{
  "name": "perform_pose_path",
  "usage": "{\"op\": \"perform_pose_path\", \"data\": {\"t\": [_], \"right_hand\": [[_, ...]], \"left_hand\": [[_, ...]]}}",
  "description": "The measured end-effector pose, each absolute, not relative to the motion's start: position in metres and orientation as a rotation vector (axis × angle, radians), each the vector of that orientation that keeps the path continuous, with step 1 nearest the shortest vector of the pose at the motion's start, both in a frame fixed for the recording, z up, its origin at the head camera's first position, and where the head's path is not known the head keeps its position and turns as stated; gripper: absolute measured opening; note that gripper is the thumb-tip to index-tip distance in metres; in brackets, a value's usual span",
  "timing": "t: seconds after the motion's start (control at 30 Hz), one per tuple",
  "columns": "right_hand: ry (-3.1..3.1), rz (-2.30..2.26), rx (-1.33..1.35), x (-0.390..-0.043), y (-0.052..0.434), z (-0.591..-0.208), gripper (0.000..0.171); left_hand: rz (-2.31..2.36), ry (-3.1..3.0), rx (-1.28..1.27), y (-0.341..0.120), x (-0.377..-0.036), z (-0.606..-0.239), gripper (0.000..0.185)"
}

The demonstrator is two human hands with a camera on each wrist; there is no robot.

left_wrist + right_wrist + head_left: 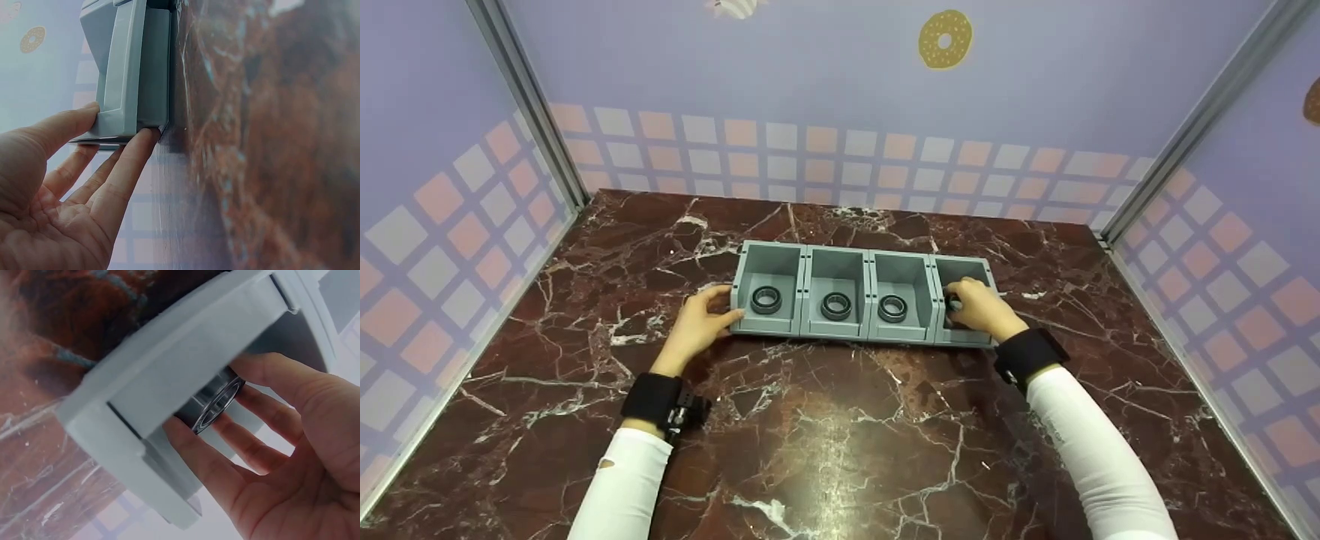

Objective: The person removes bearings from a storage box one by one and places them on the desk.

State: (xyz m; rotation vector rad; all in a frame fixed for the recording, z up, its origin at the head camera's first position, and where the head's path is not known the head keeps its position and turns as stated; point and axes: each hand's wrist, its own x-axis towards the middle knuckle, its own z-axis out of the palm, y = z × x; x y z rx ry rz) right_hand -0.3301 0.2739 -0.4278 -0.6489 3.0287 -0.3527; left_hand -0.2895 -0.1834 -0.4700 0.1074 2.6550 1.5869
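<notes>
A row of joined grey bins stands on the table. My left hand holds the left end bin, thumb on its front edge and fingers against its outer side wall. Inside the right end bin, my right hand pinches a dark metal ball bearing between thumb and fingers; in the head view the hand mostly covers it. Three similar bearings lie flat, one per bin: one in the left bin, one in the second and one in the third.
The table is dark red marbled stone with white veins. Patterned lilac wall panels enclose its back and sides, with metal posts at the corners. Both wrists wear black straps with small cameras.
</notes>
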Motion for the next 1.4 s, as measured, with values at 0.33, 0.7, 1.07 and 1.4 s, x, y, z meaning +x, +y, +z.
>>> {"op": "perform_pose_path", "data": {"t": [0.33, 0.7, 1.07, 1.4], "right_hand": [[3.034, -0.394, -0.684, -0.325, 0.274, -0.416, 0.038], [3.025, -0.410, -0.638, -0.317, 0.278, -0.401, 0.040], [3.057, -0.361, -0.700, -0.307, 0.281, -0.390, 0.035], [3.050, -0.356, -0.696, -0.294, 0.281, -0.384, 0.038]], "left_hand": [[1.575, 2.652, 0.102, -0.184, -0.290, -0.470, 0.060], [1.579, 2.647, 0.095, -0.183, -0.289, -0.470, 0.060], [1.569, 2.675, 0.115, -0.183, -0.289, -0.470, 0.059], [1.580, 2.663, 0.108, -0.182, -0.289, -0.471, 0.060]]}}
